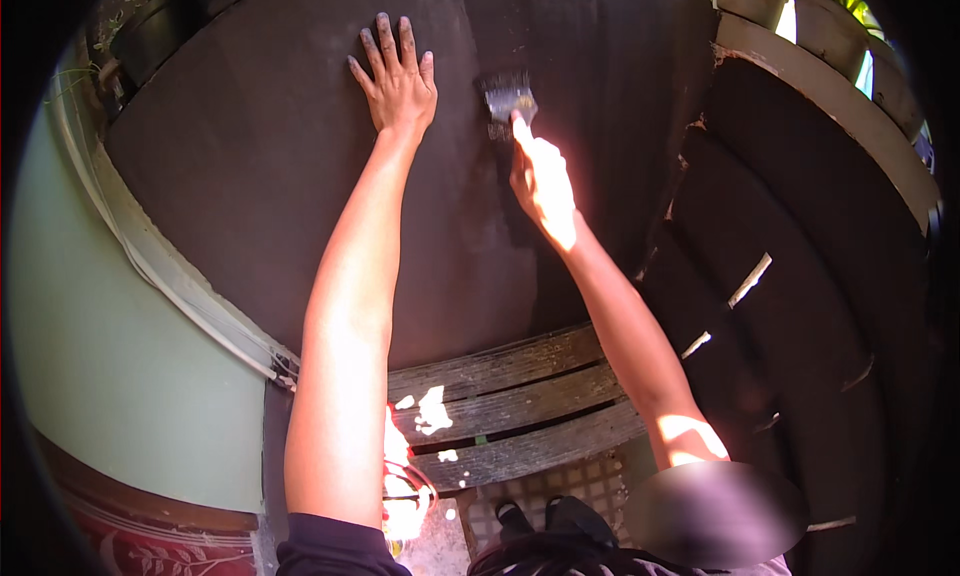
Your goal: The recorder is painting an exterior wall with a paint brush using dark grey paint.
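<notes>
My right hand [546,182] grips a flat paintbrush [511,102] by its handle, the index finger stretched along it towards the metal ferrule. The bristles are dark and point up the dark brown wall [300,178], close against its surface. Blur softens the brush. Around it runs a darker, wet-looking band of paint. To the left, my left hand [400,88] lies palm down on the same wall with its fingers spread, holding nothing. Dark smudges mark its fingertips.
A slatted wooden bench [517,418] stands below against the wall. Potted plants [829,28] line a ledge [817,88] at upper right. A pale cable [139,253] runs along the light green wall [150,366] at left. Patterned floor tiles [592,482] show near my feet.
</notes>
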### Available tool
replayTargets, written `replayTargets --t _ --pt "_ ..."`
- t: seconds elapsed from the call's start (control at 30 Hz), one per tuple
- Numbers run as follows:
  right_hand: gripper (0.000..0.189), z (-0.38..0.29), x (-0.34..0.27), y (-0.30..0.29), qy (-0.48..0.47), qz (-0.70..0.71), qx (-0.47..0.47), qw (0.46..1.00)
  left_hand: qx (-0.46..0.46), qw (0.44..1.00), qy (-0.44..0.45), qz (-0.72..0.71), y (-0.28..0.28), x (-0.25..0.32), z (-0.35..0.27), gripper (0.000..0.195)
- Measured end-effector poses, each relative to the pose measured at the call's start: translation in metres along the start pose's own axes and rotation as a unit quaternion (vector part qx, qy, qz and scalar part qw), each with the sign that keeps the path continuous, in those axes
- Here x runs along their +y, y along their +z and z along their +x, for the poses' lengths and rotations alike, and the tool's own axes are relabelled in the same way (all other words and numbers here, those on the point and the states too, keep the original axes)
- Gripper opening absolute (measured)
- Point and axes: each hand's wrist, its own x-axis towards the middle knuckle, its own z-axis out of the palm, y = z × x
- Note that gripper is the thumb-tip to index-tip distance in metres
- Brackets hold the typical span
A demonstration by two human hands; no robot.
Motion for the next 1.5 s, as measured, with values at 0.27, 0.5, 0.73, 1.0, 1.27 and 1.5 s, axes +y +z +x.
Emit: replayTargets --t 0.27,0.5,0.73,1.0,1.27,1.5 --pt "0.031 0.033 -0.003 -0.055 0.176 0.235 -0.191 0.937 -0.121 0.991 -0.031 0.037 -0.015 0.006 -0.034 0.070" --pt "0.043 0.142 0.018 0.008 0.106 0.057 -0.076 0.990 -0.180 0.982 -0.043 0.038 -0.030 0.019 -0.030 0.069" --pt "0.053 -0.107 -0.017 -0.040 0.264 0.077 -0.444 0.853 -0.242 0.969 -0.028 0.028 -0.041 0.010 -0.027 0.071" --pt "0.034 0.072 0.004 -0.040 0.179 0.219 -0.110 0.953 -0.215 0.976 -0.035 0.029 -0.030 0.009 -0.092 0.077" --pt "0.062 0.037 0.036 0.024 -0.049 -0.007 0.046 0.998 -0.093 0.995 -0.023 0.002 0.003 0.011 -0.106 0.083" --pt "0.076 -0.166 -0.007 -0.045 0.316 0.155 -0.351 0.867 -0.029 0.999 -0.017 -0.017 0.020 0.013 -0.125 0.076"
